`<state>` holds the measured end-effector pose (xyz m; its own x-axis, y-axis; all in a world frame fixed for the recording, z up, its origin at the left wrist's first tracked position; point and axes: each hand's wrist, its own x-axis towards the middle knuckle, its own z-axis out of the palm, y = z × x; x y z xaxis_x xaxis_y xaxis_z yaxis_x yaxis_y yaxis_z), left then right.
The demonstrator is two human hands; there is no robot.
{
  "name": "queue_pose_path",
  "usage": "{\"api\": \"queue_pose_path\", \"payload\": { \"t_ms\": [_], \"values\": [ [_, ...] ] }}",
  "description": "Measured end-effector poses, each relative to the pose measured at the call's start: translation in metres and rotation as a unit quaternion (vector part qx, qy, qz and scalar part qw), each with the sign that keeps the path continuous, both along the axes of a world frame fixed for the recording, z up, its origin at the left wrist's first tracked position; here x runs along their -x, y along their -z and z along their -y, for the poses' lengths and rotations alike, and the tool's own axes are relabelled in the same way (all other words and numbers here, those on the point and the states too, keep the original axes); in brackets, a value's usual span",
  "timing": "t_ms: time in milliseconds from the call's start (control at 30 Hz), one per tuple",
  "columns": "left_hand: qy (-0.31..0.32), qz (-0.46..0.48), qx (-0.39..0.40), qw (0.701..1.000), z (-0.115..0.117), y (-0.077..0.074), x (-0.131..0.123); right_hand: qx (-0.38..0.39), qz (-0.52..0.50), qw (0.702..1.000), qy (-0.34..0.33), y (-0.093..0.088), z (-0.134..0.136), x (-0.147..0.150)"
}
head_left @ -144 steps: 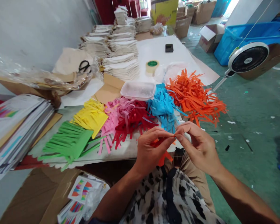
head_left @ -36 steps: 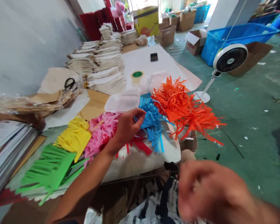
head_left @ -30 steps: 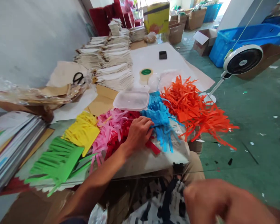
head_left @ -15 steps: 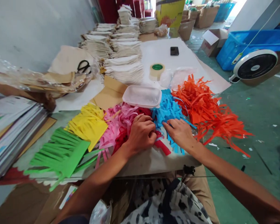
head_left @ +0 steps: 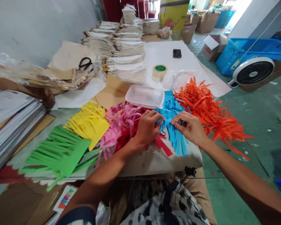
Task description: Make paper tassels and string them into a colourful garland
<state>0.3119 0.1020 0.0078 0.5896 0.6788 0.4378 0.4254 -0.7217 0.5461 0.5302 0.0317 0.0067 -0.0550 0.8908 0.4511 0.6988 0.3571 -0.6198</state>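
Between my two hands lies a pile of blue fringed paper (head_left: 170,104), its cut strips hanging toward the front edge. My left hand (head_left: 149,126) has its fingers curled and pinches the blue paper at its left side. With thumb and forefinger together, my right hand (head_left: 188,126) pinches the same blue paper at its right side. Red fringed paper (head_left: 162,145) lies under and beside my left hand, partly hidden by it. Pink fringed paper (head_left: 121,120) spreads to its left. Orange fringed paper (head_left: 203,109) is heaped to the right of my right hand.
A clear plastic tray (head_left: 145,96) sits behind the blue paper. Yellow fringe (head_left: 90,122) and green fringe (head_left: 61,150) lie at left. Farther back are a tape roll (head_left: 160,73), a phone (head_left: 177,53), scissors (head_left: 85,64) and stacked paper bundles (head_left: 126,59). A fan (head_left: 254,73) stands at right.
My right hand has risen slightly and its thumb and forefinger have come together on the blue paper. My left hand has shifted right onto the blue paper. The view has moved a little.
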Motion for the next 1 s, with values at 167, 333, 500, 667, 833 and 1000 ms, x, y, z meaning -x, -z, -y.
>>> {"api": "queue_pose_path", "payload": {
  "t_ms": [167, 333, 500, 667, 833, 1000],
  "values": [
    [0.027, 0.001, -0.024, 0.999, -0.009, -0.002, -0.003, -0.043, 0.071, 0.996, -0.017, 0.002, 0.001, 0.0],
    [0.084, 0.013, -0.034, 0.996, -0.033, 0.002, 0.0, -0.09, 0.161, 0.983, -0.019, -0.002, 0.003, -0.002],
    [0.041, -0.056, -0.113, 0.991, -0.038, -0.004, 0.002, -0.163, 0.153, 0.975, 0.016, -0.021, 0.014, -0.008],
    [0.03, -0.135, -0.165, 0.977, -0.023, -0.002, -0.013, -0.147, 0.179, 0.973, 0.008, -0.044, 0.022, -0.006],
    [0.045, -0.214, -0.247, 0.944, -0.02, 0.007, -0.03, -0.154, 0.144, 0.977, 0.013, -0.058, 0.038, -0.012],
    [0.052, -0.253, -0.262, 0.93, -0.023, 0.004, -0.035, -0.249, -0.056, 0.956, 0.143, -0.086, 0.08, -0.033]
  ]
}}
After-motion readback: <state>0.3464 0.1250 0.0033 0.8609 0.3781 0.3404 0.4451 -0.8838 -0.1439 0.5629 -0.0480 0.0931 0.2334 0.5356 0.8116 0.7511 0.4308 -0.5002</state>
